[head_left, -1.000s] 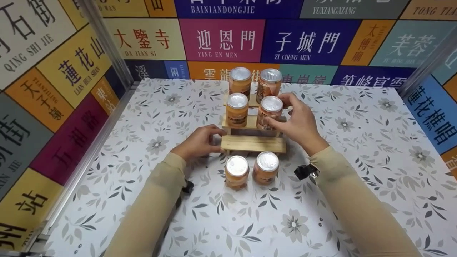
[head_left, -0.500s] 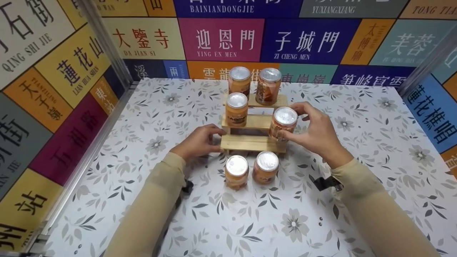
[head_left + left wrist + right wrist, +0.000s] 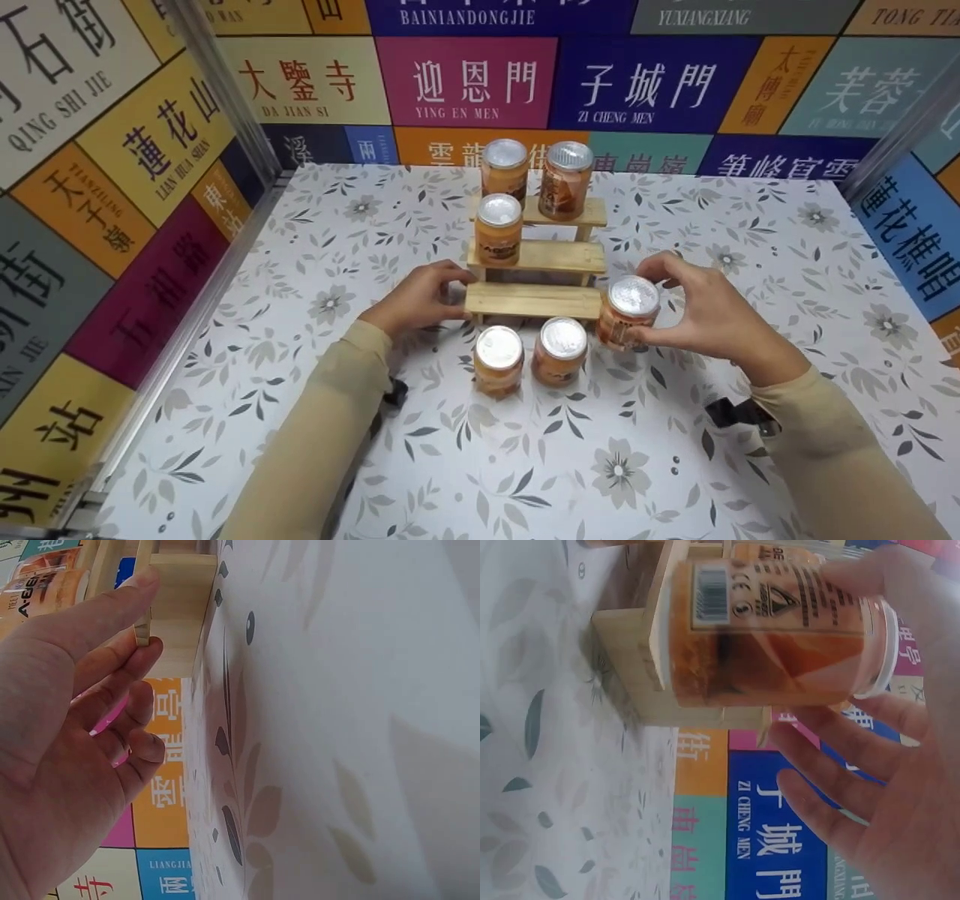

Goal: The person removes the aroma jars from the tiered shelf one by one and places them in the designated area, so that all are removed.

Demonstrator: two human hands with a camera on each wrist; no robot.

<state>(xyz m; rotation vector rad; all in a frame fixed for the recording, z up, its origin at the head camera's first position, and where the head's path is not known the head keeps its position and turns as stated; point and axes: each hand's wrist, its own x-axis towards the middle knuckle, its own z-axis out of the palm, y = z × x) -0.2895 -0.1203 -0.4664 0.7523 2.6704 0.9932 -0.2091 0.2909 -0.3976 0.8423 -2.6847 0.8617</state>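
My right hand (image 3: 701,311) grips a clear can of orange fruit (image 3: 628,315) with a silver lid, thumb on one side and fingers on the other. The can is beside the right end of the wooden step stand (image 3: 536,301); the right wrist view shows a barcode on its label (image 3: 711,596). At the stand's left end, my left hand (image 3: 421,298) pinches the edge of the lowest step (image 3: 142,622) between thumb and forefinger. One can (image 3: 499,231) stands on the middle step, at the left. Two more cans (image 3: 504,171) (image 3: 565,182) occupy the top step.
In front of the stand, two similar cans (image 3: 498,360) (image 3: 559,351) stand side by side on the flower-patterned tabletop (image 3: 525,465). Behind the table rises a colourful wall (image 3: 465,82) with printed signs; another panel (image 3: 97,172) borders the left side.
My right hand has lifted the right-hand can off the middle step and carried it right and towards me, past the stand's end. The left hand has stayed in place.
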